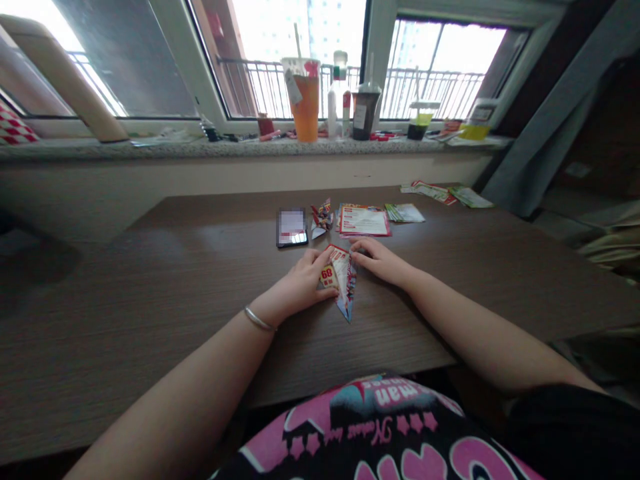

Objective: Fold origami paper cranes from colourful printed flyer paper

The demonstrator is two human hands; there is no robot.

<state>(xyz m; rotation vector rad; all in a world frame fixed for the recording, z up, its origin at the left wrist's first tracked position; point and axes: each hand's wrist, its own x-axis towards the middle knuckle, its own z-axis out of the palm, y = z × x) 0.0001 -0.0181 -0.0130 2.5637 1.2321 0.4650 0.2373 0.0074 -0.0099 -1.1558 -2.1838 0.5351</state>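
A printed paper flyer (344,275), folded to a long point, lies on the table in front of me. It shows red lettering and a yellow patch reading 68. My left hand (307,279), a silver bangle on its wrist, grips the flyer's left side, index finger along the top and thumb lower down. The fingers of my right hand (377,259) are bent together at the upper right edge of the same paper. Just beyond are a phone (292,227), a folded colourful paper piece (322,218) and a stack of flyers (364,221).
Small leaflets (405,213) lie right of the stack, and more papers (470,196) lie at the table's far right corner. Behind the table (175,267), the windowsill (240,148) carries a tall orange drink (305,100), a dark drink cup (366,112), bottles and other cups.
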